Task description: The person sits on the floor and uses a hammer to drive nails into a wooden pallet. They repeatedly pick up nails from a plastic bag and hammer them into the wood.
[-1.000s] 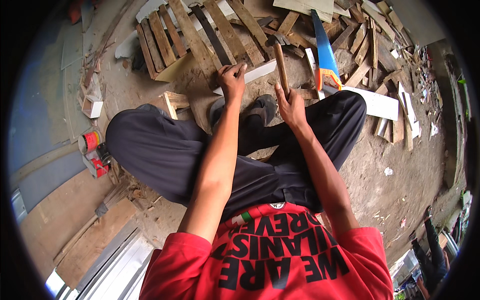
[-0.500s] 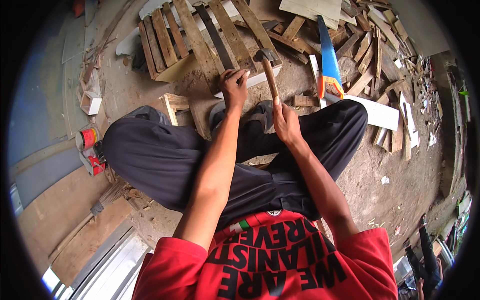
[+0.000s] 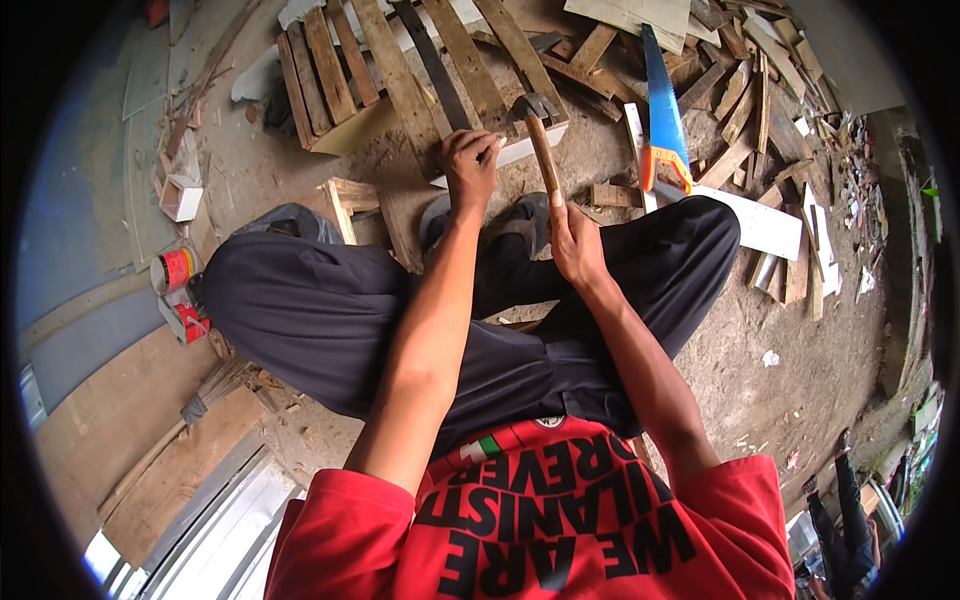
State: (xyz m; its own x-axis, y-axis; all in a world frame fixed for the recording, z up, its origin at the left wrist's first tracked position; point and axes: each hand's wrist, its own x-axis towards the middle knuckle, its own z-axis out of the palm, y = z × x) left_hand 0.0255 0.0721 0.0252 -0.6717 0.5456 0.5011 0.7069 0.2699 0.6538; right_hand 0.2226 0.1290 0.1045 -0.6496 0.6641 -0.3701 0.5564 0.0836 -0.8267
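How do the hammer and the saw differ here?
The hammer is gripped in the right hand; the saw is in neither hand. The hammer's handle is brown wood, the saw's orange. The hammer's head is dark, the saw's blade blue. Both are hand tools.

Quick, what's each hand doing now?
Left hand: curled; can't tell whether it's holding anything.
Right hand: closed, holding the dark-headed, wooden-handled hammer.

I watch remotely: left hand (image 3: 469, 172) curled; right hand (image 3: 577, 243) near it, fist wrapped, thumb (image 3: 557, 201) forward; left forearm (image 3: 441, 295), right forearm (image 3: 634, 350) trailing behind.
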